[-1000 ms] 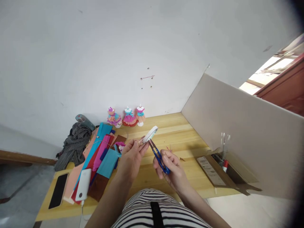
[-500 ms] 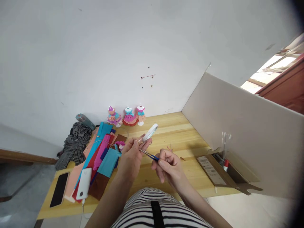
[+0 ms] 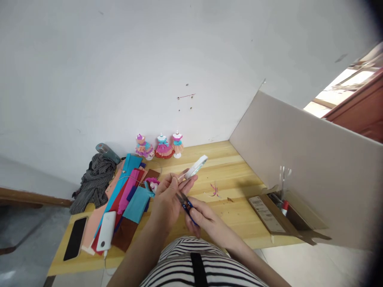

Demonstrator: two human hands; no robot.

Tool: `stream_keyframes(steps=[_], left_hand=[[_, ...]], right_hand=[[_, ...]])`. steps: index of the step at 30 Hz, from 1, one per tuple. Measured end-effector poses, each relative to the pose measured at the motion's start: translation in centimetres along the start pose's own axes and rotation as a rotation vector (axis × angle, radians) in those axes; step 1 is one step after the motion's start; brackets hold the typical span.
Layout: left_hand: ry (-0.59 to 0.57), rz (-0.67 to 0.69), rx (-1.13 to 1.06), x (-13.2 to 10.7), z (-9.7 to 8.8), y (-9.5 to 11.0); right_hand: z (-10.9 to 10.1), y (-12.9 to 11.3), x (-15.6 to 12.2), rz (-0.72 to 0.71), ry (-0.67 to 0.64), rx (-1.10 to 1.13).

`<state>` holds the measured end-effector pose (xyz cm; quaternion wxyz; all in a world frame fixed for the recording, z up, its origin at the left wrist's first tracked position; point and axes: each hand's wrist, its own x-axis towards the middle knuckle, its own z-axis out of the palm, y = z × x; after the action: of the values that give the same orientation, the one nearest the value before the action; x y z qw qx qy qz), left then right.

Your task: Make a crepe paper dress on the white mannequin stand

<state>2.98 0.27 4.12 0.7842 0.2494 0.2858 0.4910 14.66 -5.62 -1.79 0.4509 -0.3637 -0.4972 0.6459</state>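
Note:
My left hand [image 3: 169,198] is raised over the wooden table [image 3: 227,167] with its fingers pinched on a white roll of tape [image 3: 196,166], a short strip drawn out from it. My right hand [image 3: 201,219] is closed round small blue snips [image 3: 186,204], whose blades point up toward the left palm, just under the tape. Both hands hover close together in front of my striped shirt. A half-dressed small doll form [image 3: 152,185] lies on the paper just left of my left hand.
Coloured paper strips [image 3: 130,195] lie at the left with a white power bank [image 3: 105,236] and a black phone [image 3: 74,238]. Three small dressed doll forms [image 3: 162,147] stand by the wall. A striped cloth [image 3: 94,179], an open cardboard box [image 3: 279,217] and paper scraps [image 3: 214,189] are also there.
My right hand has drawn the snips down and left, from beside the tape roll to under my left palm. The left hand tilted the roll slightly right.

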Motion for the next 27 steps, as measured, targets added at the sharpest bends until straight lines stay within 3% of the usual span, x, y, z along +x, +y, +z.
stream_keyframes(steps=[3,8,11,17,27], left_hand=[[-0.014,0.032,0.015,-0.1,-0.1,0.3],[-0.017,0.07,0.048,-0.1,-0.6,0.6],[-0.002,0.07,0.066,-0.1,-0.7,0.4],[0.047,0.157,0.166,-0.3,-0.7,-0.1],[0.056,0.147,0.254,-0.4,-1.3,-0.2]], right_hand=[[-0.2,-0.2,-0.1,-0.025,0.034,0.088],[-0.7,-1.5,0.3,-0.11,0.26,0.212],[-0.5,-2.4,0.8,-0.079,0.331,0.235],[0.0,-3.4,1.7,0.076,0.298,0.318],[0.0,-3.7,2.1,0.113,0.229,0.371]])
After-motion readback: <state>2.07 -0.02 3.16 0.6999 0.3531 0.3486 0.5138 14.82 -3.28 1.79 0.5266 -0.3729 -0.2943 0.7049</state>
